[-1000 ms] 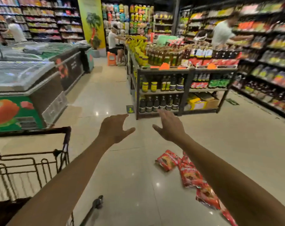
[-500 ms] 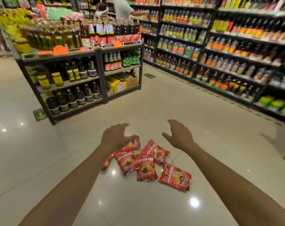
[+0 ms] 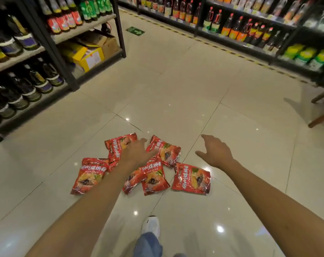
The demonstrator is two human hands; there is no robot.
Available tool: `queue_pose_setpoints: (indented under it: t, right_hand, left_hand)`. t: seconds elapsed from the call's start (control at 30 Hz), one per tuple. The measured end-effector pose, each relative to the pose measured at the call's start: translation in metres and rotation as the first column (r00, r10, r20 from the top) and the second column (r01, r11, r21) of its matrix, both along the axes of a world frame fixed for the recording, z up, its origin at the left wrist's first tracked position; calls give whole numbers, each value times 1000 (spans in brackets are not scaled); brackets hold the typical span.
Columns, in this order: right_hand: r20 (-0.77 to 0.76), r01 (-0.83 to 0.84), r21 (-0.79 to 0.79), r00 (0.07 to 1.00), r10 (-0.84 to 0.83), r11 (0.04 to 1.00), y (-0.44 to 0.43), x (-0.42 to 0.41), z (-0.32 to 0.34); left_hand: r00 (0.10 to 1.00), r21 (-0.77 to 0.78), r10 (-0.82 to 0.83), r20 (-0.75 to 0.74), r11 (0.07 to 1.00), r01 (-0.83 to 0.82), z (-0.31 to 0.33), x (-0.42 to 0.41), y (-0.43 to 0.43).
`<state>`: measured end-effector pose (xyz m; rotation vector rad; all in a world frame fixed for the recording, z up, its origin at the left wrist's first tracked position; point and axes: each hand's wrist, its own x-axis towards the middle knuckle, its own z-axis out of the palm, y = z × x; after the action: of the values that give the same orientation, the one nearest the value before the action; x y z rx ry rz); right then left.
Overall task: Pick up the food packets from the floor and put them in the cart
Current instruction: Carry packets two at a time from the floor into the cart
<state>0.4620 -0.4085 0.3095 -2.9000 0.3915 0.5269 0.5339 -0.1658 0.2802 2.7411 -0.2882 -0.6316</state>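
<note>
Several red food packets lie in a loose heap on the pale tiled floor: one at the left [image 3: 89, 175], one at the back [image 3: 116, 147], one at back right [image 3: 166, 151], one in the middle [image 3: 153, 179] and one at the right [image 3: 191, 179]. My left hand [image 3: 137, 154] hovers over the middle of the heap, fingers spread, holding nothing. My right hand [image 3: 215, 151] is open above bare floor just right of the packets. The cart is out of view.
A black shelf rack [image 3: 46, 43] with bottles and a yellow carton [image 3: 87, 56] stands at the left. A long shelf of bottles [image 3: 241, 28] runs along the back right. Wooden legs [image 3: 322, 108] show at the right edge. My white shoe [image 3: 151, 226] is below the heap.
The view has swung away from the cart and dropped toward the floor. Both hands have come down closer to the packets, the left one now over the heap.
</note>
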Motion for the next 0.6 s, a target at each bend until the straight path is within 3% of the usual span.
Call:
queue_pose_setpoints:
  t: [0.3, 0.6]
  right_hand:
    - [-213, 8, 53, 977, 3, 999, -61, 94, -168]
    - [-405, 4, 80, 914, 28, 997, -116, 149, -394]
  left_hand:
    - [990, 138, -59, -127, 988, 77, -161, 105, -53]
    - [955, 194, -15, -295, 978, 75, -392, 141, -91]
